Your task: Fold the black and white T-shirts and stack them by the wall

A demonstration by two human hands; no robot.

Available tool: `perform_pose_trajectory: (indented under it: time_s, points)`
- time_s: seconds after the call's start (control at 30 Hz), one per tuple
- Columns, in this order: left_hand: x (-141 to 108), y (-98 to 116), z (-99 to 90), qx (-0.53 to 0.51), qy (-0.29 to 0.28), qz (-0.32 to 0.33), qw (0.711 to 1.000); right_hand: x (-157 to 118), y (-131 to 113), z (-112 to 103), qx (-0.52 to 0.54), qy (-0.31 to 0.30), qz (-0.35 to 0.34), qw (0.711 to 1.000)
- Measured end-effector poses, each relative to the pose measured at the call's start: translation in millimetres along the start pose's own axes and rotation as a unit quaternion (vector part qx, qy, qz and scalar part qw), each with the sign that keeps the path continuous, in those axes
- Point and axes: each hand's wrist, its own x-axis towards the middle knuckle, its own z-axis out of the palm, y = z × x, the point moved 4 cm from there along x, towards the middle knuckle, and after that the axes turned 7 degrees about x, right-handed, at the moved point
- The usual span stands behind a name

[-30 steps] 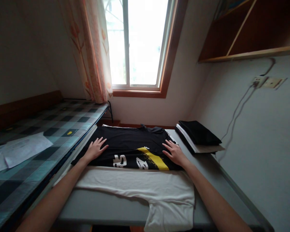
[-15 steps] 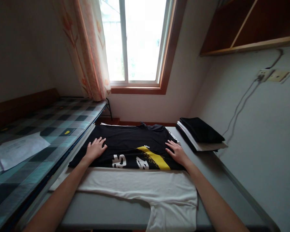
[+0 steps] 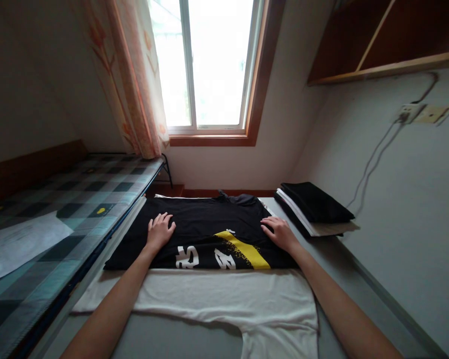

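A black T-shirt (image 3: pixel 205 219) with white lettering and a yellow stripe lies spread on the table, its near side folded over. My left hand (image 3: pixel 160 232) rests flat on the left part of the black cloth, fingers spread. On the right part, near the sleeve, my right hand (image 3: pixel 279 232) lies with its fingers stretched out. Neither hand grips the fabric. Beneath the black shirt is a white shirt (image 3: pixel 217 294), whose near part and one sleeve stick out toward me.
A stack of folded clothes (image 3: pixel 314 202), black on top, sits at the table's right by the wall. At left is a bed with a checked mattress (image 3: pixel 112 187) and white papers (image 3: pixel 30 242). A grey table (image 3: pixel 164 336) carries the shirts. A shelf (image 3: pixel 392 65) hangs upper right.
My left hand has slid a little to the right over the black T-shirt. My right hand stays near the sleeve. The view has shifted slightly.
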Motion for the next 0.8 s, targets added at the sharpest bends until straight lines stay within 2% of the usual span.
perform_pose_trajectory:
  time_s: [0.1,0.2,0.27,0.4,0.57,0.8]
  points:
    - [0.8,0.8,-1.0,0.004,0.006,-0.001,1.0,31.1,-4.5,-5.1,-0.028,0.019,-0.021,0.999]
    - [1.2,1.4,-0.6,0.0,0.01,0.002,1.0,71.2,-2.8,-2.4,-0.026,0.028,-0.008,0.999]
    - [1.2,1.0,0.1,-0.004,0.012,0.001,1.0,98.3,3.6,3.5,-0.006,0.015,0.018,1.0]
    - [1.6,-0.2,1.4,-0.009,0.013,-0.003,1.0,140.2,26.2,17.4,0.048,-0.032,0.124,0.991]
    - [2.3,-1.1,2.6,-0.012,0.016,-0.002,1.0,166.7,41.0,30.2,0.064,-0.066,0.174,0.98]
    - [1.8,0.5,0.3,-0.009,0.019,-0.006,1.0,182.6,39.1,51.3,0.056,-0.123,0.235,0.962]
